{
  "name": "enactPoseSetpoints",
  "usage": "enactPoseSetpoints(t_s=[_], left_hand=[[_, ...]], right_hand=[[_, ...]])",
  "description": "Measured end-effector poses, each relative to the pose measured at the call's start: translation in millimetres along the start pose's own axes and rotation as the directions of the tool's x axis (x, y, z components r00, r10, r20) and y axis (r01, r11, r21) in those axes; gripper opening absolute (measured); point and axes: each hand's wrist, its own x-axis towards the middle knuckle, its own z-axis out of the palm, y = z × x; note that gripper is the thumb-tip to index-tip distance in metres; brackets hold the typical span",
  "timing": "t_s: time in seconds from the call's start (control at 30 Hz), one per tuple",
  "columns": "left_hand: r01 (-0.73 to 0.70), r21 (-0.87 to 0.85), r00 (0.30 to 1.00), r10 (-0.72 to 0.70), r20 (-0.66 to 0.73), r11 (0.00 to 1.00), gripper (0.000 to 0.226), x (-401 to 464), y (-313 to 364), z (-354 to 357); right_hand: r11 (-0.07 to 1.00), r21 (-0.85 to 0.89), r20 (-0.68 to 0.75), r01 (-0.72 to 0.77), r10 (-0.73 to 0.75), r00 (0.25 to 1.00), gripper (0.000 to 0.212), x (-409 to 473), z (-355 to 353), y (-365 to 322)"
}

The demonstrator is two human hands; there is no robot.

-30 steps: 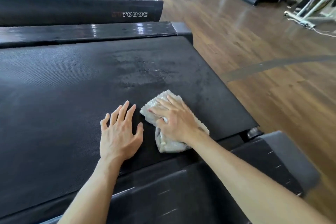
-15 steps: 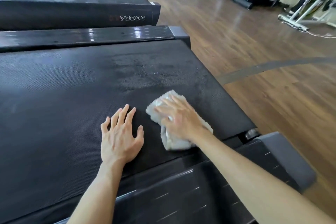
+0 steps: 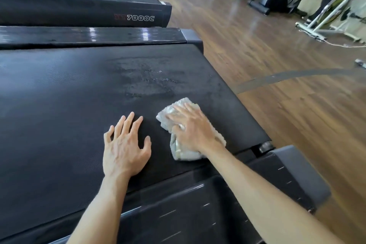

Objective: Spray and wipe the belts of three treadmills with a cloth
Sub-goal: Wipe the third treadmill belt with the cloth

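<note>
The wide black textured treadmill belt (image 3: 59, 115) fills most of the view, and a damp sprayed patch (image 3: 146, 79) can be seen on it a bit beyond the hands, so that bit looks not yet wiped. A second black treadmill marked 7000C (image 3: 83, 6) is parked just behind, over the glossy black side rail (image 3: 89, 34), with brown wood-look flooring (image 3: 277, 95) off to the right. The left hand (image 3: 124, 148) is laid flat on the belt, fingers spread wide and straight, nothing held, probably as a brace. The right hand (image 3: 192, 130) is pressed palm-down on the crumpled pale grey cloth (image 3: 178, 117), fingers extended over it, near the belt's rear right corner. For a decent wipe, the cloth should probably be pushed forward through the wet patch with even pressure, in overlapping passes, and refolded once it's soaked
</note>
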Motion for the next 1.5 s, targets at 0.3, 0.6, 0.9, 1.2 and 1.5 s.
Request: enactPoseSetpoints(t_s=[0.3, 0.6, 0.9, 1.2, 1.5], left_hand=[[-0.002, 0.007, 1.0, 0.002, 0.001, 1.0, 0.062, -0.9, 2.5, -2.8], [-0.001, 0.001, 1.0, 0.001, -0.004, 1.0, 0.061, -2.1, 2.8, -3.3], [-0.009, 0.025, 1.0, 0.009, 0.004, 1.0, 0.061, 0.0, 0.3, -0.5], [-0.019, 0.033, 1.0, 0.019, -0.003, 0.999, 0.071, -0.6, -0.7, 0.0], [-0.017, 0.052, 1.0, 0.016, 0.014, 0.998, 0.065, 0.4, -1.6, -0.4]], right_hand=[[0.964, -0.089, -0.069, -0.251, 0.245, 0.967, 0.063, 7.9, -15.1, 78.5], [0.995, 0.093, 0.065, -0.041, 0.035, 0.997, 0.064, -40.5, -5.3, 21.7], [0.967, -0.047, -0.068, -0.251, 0.247, 0.966, 0.055, 38.7, -17.3, 61.6], [0.982, 0.064, 0.05, -0.177, 0.174, 0.983, 0.048, -45.0, -19.3, 64.2], [0.999, -0.019, 0.034, -0.04, 0.04, 0.999, 0.057, 13.4, 2.4, 9.5]])
